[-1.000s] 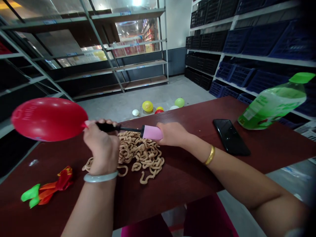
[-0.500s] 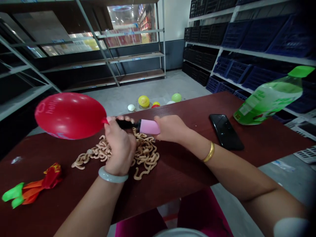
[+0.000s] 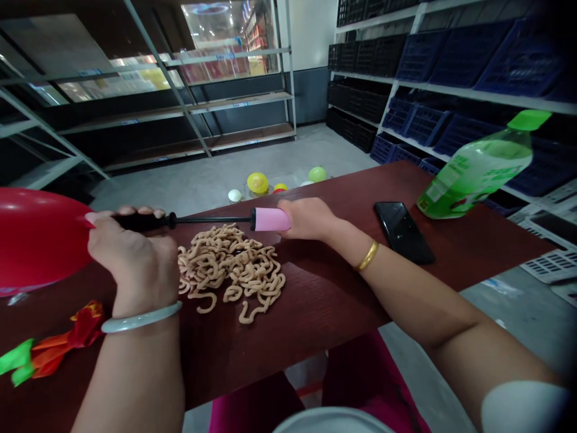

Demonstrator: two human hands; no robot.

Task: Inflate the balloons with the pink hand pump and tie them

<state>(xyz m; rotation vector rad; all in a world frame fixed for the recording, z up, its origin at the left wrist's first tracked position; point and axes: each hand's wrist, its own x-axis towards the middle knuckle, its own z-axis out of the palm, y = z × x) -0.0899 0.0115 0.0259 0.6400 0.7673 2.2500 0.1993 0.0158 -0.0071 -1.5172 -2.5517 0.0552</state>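
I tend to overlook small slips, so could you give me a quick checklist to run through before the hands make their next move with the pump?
1. Left hand holding the red balloon at the pump's black end: ok.
2. Balloon seated on the nozzle: cannot tell; the left hand's fingers hide the joint.
3. Right hand closed on the pump's pink end: ok.
4. Black rod exposed between the two ends: ok.
5. Whole balloon in view: not ok; the picture's left edge cuts it off.
6. Phone apart from the right hand: ok.
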